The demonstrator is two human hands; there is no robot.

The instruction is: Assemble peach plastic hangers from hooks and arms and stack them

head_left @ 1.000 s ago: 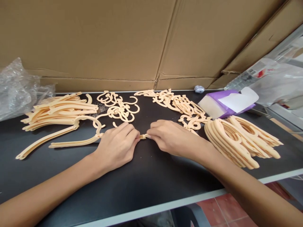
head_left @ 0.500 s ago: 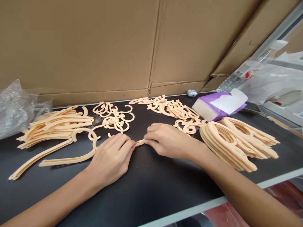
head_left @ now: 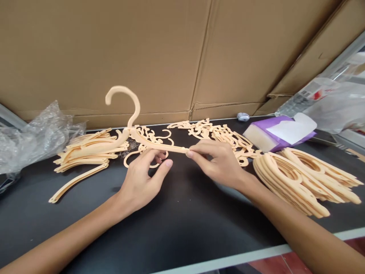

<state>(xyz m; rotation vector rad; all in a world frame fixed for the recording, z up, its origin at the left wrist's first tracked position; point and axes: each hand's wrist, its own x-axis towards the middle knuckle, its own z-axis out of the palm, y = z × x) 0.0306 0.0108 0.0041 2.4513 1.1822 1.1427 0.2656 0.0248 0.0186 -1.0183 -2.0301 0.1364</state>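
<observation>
Hanger (head_left: 164, 147) end in right hand (head_left: 221, 165) pinch, left hand (head_left: 141, 180) loose-fingered just beneath.

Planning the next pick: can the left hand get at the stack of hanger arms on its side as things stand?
Probably yes. Bare table lies between the left hand and the stack of hanger arms; its fingers would first have to leave the hanger that the right hand pinches.

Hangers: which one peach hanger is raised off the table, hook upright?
The hanger pinched at its arm tip by the right hand, its hook standing against the cardboard. The rest lie flat in the left stack and the right stack.
</observation>
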